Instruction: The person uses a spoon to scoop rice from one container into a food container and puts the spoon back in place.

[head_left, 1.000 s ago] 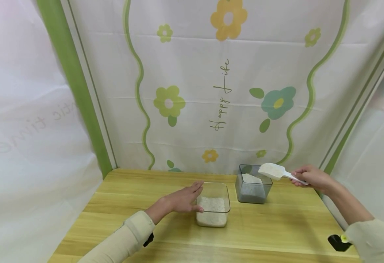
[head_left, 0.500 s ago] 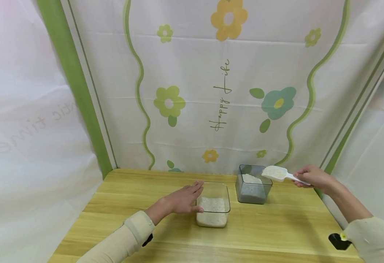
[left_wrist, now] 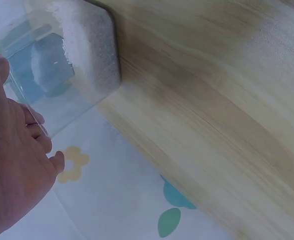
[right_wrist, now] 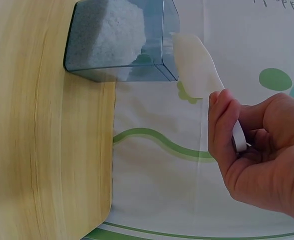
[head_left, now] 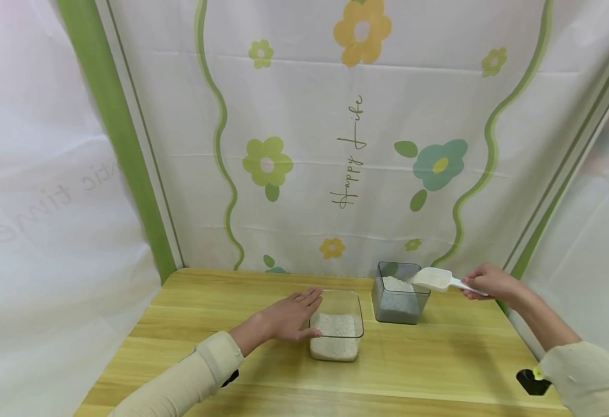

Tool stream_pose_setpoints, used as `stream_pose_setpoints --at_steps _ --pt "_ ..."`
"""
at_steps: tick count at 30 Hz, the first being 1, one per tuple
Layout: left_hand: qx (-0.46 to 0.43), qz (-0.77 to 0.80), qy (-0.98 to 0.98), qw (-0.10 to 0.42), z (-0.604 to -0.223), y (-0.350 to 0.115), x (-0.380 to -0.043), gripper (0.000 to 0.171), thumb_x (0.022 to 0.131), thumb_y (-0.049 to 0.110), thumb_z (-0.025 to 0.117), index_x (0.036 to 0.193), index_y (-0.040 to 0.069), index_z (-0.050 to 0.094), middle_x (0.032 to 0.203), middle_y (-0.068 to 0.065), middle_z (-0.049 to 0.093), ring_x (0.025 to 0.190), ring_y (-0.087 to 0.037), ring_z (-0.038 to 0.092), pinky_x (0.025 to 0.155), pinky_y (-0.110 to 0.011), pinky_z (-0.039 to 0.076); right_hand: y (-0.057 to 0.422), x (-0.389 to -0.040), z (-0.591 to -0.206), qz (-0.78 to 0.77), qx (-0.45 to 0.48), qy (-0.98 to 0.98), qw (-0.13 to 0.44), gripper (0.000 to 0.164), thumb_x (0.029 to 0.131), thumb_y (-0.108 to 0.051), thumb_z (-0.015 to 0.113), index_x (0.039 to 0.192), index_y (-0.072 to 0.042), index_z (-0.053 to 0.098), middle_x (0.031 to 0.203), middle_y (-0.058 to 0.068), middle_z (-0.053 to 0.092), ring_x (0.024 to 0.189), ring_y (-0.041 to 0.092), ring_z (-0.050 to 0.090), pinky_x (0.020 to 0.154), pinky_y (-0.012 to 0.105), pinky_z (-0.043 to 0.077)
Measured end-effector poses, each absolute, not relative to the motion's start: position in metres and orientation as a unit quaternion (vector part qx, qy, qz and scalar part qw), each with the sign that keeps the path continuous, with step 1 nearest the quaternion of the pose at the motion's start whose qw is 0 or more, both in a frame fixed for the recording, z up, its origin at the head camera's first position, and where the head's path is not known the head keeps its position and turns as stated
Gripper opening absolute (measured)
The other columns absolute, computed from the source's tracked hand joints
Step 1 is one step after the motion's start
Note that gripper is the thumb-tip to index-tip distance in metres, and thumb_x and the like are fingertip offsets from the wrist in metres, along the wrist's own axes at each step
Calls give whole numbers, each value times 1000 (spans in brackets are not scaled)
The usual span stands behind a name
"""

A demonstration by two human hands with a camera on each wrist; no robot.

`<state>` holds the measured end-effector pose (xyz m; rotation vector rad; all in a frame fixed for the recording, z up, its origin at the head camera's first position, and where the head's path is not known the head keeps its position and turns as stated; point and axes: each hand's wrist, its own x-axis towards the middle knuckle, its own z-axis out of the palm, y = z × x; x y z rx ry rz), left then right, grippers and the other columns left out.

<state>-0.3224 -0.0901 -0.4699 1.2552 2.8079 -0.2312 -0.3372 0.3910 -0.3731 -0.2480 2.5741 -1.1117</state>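
My right hand (head_left: 492,281) grips the handle of a white scoop (right_wrist: 204,75), curled fingers round it. White grainy stuff lies in the bowl of the scoop, whose lip is at the right rim of a smoky grey container (head_left: 400,315). More white grains (head_left: 395,284) are heaped inside that container. To its left stands a clear container (head_left: 360,313), partly filled with whitish grains (head_left: 334,347). My left hand (head_left: 290,315) lies against the left side of the clear container, fingers extended and touching its rim, thumb near the front corner.
Both containers stand on a wood-grain table (head_left: 190,324). Directly behind the table hangs a white curtain (head_left: 294,231) with printed flowers, and similar sheets hang at both sides. A black wrist device (head_left: 532,382) shows below the right sleeve.
The scoop first drew slightly right and down, then came back left with its bowl lower at the grey container's rim. My left hand keeps its place. The head view has shifted slightly.
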Motion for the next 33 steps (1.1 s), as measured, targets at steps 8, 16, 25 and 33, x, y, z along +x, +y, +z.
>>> stream_pose_setpoints --at_steps 8,16,25,33 --pt "419 -80 904 26 -467 -90 -323 84 102 65 26 161 6 15 169 -13 8 157 -25 10 123 -40 27 389 -347 -371 -376 -79 909 161 32 102 -3 46 104 24 62 74 2 68 65 6 65 61 18 56" --pt "419 -76 904 33 -466 -90 -323 84 102 65 26 160 6 16 169 -14 7 157 -25 9 123 -40 27 378 -344 -365 -309 -80 940 118 32 100 -2 49 106 26 61 70 1 67 62 10 65 57 19 55" --pt "420 -70 904 37 -467 -89 -322 82 103 63 30 160 5 17 169 -14 8 156 -27 12 123 -40 27 356 -338 -370 -217 -93 971 41 24 95 -3 54 84 9 72 64 3 66 54 10 56 49 23 47" --pt "423 -75 902 32 -465 -89 -321 83 103 64 28 160 4 18 168 -15 9 156 -27 12 123 -40 28 329 -328 -392 -48 -182 967 -174 23 83 5 66 62 -5 66 51 -3 51 45 11 39 43 24 31"
